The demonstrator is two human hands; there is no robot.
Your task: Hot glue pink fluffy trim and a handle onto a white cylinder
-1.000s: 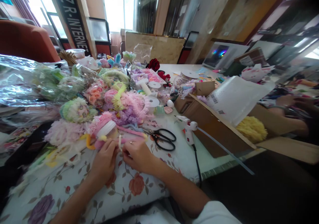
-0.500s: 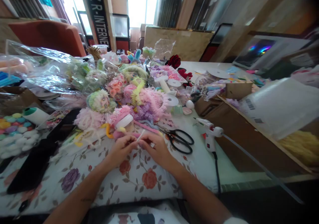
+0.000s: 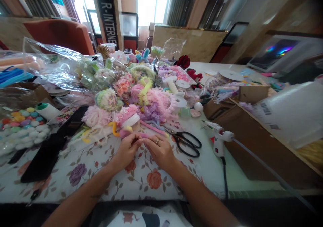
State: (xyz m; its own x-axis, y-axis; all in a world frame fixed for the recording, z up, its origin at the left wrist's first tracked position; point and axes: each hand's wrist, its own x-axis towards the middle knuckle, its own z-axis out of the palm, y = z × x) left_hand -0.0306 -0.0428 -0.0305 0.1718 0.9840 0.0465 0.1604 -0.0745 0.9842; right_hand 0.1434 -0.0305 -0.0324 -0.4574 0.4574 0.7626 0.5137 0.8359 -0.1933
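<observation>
My left hand [image 3: 128,150] and my right hand [image 3: 160,151] meet over the flowered cloth [image 3: 101,183], fingertips close together. Both are closed in a pinch, and whatever sits between the fingers is too small and covered to make out. A ring shows on my right hand. Just beyond the fingers lie a pink fuzzy stem [image 3: 153,128], an orange fuzzy stem [image 3: 114,129] and a white roll [image 3: 131,120]. Black-handled scissors [image 3: 189,143] rest to the right of my right hand.
A white glue gun [image 3: 219,141] with a long glue stick and cord lies right, beside a cardboard box [image 3: 247,146]. Yarn and plush pieces [image 3: 151,102] heap up behind. On the left are a black phone-like slab [image 3: 44,159] and bagged pompoms [image 3: 27,132].
The view has swung slightly left, so things sit further right. A thin white strip that showed between my fingertips is now hidden, and my right fingers lie flatter over it.
</observation>
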